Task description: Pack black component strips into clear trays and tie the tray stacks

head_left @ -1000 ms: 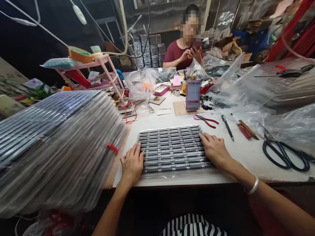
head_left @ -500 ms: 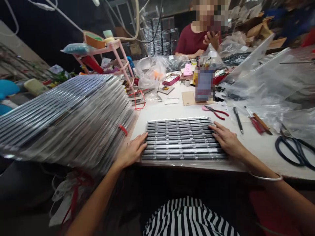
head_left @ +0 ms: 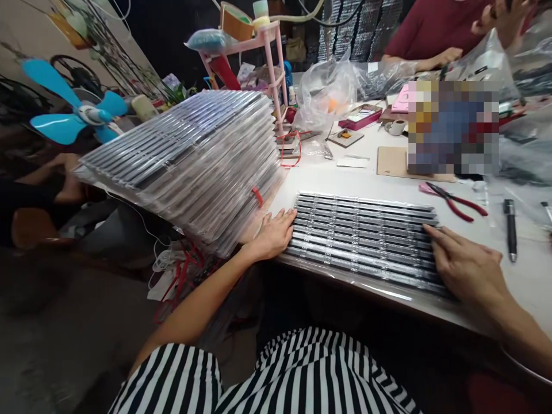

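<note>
A flat panel of dark and silvery ribbed strips [head_left: 362,236] lies on the white table [head_left: 357,178] near its front edge. My left hand [head_left: 276,233] rests against the panel's left end, its fingers lying flat. At the right end, my right hand [head_left: 468,264] touches the panel with its fingers on the edge; some of them are hidden beneath the hand. Left of my left hand stands a tall stack of similar ribbed panels in clear plastic [head_left: 207,167], with a small red strip [head_left: 257,196] on its side.
Red-handled pliers [head_left: 459,204] and a black pen [head_left: 510,230] lie to the right. A pink rack [head_left: 276,75] stands behind the stack, and a blue fan [head_left: 88,114] is at the far left. Across the table sits a person in a maroon top [head_left: 431,34].
The view has swung left, so the stack and fan show more fully. The panel now sits at more of a slant in the picture, with both hands still at its ends.
</note>
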The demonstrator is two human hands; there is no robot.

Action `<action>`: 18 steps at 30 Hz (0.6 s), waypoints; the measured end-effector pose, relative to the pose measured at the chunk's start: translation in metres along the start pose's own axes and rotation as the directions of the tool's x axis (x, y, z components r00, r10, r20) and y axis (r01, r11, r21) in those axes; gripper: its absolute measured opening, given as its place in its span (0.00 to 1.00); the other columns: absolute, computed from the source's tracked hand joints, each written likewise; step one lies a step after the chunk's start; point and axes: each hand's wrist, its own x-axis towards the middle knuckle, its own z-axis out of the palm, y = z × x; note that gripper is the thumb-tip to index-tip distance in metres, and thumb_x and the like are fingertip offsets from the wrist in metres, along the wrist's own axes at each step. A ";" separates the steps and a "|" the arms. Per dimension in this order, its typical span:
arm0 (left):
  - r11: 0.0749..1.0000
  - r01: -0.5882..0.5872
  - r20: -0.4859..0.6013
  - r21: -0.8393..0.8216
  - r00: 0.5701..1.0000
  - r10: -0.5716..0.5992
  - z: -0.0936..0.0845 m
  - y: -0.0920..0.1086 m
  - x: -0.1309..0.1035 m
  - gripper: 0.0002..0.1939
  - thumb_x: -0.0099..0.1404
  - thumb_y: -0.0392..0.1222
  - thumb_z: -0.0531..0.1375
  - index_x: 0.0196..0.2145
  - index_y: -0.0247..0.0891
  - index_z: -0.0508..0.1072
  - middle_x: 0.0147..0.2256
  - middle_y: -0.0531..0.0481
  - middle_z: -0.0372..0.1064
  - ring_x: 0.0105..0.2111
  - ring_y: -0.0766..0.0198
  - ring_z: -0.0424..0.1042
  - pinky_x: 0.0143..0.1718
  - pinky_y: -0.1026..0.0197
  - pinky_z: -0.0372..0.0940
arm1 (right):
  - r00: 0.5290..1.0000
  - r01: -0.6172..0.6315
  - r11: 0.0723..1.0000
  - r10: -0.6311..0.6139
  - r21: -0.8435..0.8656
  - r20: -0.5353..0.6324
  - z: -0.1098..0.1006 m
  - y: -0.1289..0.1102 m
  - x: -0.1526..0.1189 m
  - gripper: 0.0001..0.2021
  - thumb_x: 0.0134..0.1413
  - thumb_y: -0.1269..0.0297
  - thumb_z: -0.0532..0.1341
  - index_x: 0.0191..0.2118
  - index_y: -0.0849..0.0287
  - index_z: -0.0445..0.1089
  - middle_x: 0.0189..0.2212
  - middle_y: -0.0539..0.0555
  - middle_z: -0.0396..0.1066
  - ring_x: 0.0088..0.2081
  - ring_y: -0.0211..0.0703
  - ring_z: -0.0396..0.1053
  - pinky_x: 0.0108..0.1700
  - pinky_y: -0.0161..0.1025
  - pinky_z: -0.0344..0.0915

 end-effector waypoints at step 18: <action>0.783 -0.403 0.014 0.473 0.893 0.451 -0.003 -0.039 -0.061 0.30 0.63 0.37 0.50 0.62 0.54 0.52 0.56 0.47 0.63 0.58 0.50 0.59 0.59 0.40 0.42 | 0.916 0.395 0.916 -0.389 -0.062 0.095 -0.055 0.025 -0.107 0.29 0.59 0.72 0.50 0.65 0.57 0.43 0.58 0.61 0.60 0.60 0.48 0.56 0.55 0.51 0.53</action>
